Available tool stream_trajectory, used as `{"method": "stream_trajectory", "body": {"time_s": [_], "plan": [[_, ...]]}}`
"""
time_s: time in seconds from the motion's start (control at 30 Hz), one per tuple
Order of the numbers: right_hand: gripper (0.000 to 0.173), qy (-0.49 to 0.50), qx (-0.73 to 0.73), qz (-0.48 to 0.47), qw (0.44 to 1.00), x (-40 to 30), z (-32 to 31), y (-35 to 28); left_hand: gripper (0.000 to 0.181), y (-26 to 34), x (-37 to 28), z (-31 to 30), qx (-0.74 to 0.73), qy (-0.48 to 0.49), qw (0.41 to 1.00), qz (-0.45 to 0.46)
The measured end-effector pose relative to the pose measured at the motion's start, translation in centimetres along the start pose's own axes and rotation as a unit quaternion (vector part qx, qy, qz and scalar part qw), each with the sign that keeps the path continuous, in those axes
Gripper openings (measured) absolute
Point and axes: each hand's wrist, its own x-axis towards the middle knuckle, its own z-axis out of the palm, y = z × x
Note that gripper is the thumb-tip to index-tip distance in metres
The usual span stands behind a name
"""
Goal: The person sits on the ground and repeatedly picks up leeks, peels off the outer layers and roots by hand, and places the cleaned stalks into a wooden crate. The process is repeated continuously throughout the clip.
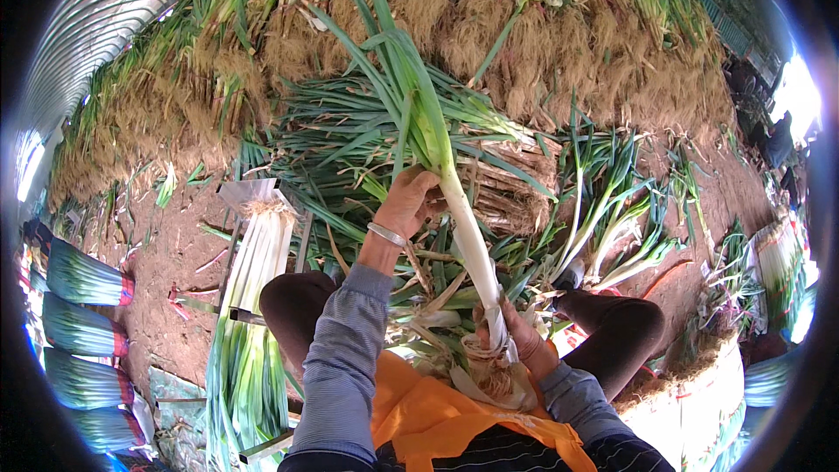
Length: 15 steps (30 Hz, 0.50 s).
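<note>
A thick leek (468, 229) slants upward before me, its green leaves at the top and its white shank toward my lap. My left hand (411, 200), with a bangle at the wrist, grips it where the leaves meet the white part. Near the root end my right hand (514, 334) holds the shank, with pale loose outer layers about its fingers. Part of the root end is hidden by the hand and peelings. Stripped outer leaves (432, 318) lie in a heap between my knees, above an orange apron (426, 400).
Cleaned leeks (259, 255) lie in a metal rack at the left. Ahead are a pile of untrimmed leeks (505, 190) and a long stack with hanging roots (524, 59). Loose leeks (609, 229) lie right. Tied bundles (85, 331) stand far left.
</note>
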Motion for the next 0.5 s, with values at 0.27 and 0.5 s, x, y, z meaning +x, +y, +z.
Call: {"method": "stream_trajectory", "body": {"time_s": [0.27,0.5], "plan": [[0.064,-0.026,-0.047,-0.017,0.998,-0.6,1.5,-0.4,0.028,0.4,-0.4,-0.3,-0.012,-0.008,1.0,0.019],[0.065,-0.102,0.113,0.056,0.987,-1.7,2.9,-0.7,0.042,-0.5,-2.1,-0.7,-0.206,-0.085,0.975,0.023]]}}
